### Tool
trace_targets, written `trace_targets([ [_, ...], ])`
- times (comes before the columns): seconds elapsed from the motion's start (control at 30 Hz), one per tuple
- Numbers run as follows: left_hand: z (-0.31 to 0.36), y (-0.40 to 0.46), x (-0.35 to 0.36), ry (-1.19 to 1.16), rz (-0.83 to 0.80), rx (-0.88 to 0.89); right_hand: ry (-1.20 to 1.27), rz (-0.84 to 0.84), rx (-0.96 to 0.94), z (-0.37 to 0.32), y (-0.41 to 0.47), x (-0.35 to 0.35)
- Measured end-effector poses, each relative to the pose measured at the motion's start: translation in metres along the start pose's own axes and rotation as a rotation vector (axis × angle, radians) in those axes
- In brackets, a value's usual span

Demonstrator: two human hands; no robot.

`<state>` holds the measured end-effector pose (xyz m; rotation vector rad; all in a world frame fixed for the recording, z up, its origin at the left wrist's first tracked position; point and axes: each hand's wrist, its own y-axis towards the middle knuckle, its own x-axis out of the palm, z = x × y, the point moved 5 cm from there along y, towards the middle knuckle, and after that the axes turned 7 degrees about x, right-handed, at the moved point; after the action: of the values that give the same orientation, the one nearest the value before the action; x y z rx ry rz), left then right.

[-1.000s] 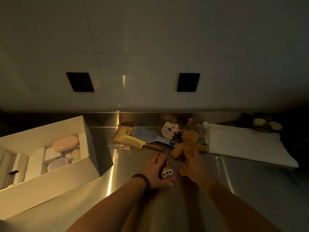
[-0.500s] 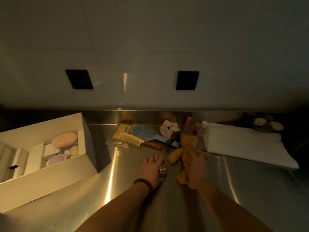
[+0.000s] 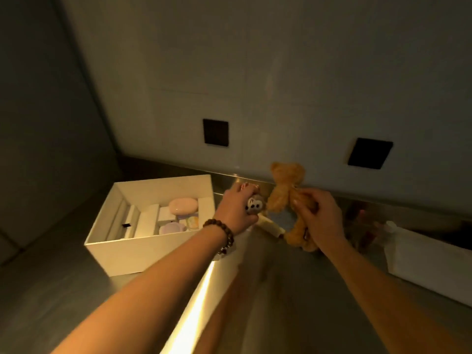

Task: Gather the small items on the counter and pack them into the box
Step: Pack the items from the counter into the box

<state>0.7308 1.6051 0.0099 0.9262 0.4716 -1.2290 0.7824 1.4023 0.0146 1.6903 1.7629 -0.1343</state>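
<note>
While both hands hover: left hand [image 3: 236,209] fingers curl round small plush [image 3: 252,205]; right hand [image 3: 316,215] fingers pinch teddy bear [image 3: 286,195] waist. Risk: limp legs dangling below fingers snag box [image 3: 132,247] rim.

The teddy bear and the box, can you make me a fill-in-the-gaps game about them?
1. The right hand holds a brown teddy ____.
2. The left hand grips a small plush toy and wears a beaded ____ on its wrist.
3. The white box sits to the ____ of both hands.

Missing words: bear, bracelet, left
</note>
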Motion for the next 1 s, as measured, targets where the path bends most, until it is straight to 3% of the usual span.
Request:
trace_targets([
  [0.23,-0.092,-0.041,-0.151,0.189,0.159,-0.170,0.138,-0.334,-0.120,-0.110,0.030,0.114],
  [0.4,-0.158,-0.090,-0.212,0.252,0.225,-0.291,0.109,-0.561,-0.272,-0.169,0.036,0.209],
  [0.73,-0.232,-0.108,-0.237,0.235,0.235,-0.324,-0.236,-0.878,-0.432,-0.164,0.023,0.369],
  [1.0,-0.246,-0.086,-0.224,0.174,0.189,-0.268,-0.429,-0.965,-0.456,-0.138,0.015,0.391],
])
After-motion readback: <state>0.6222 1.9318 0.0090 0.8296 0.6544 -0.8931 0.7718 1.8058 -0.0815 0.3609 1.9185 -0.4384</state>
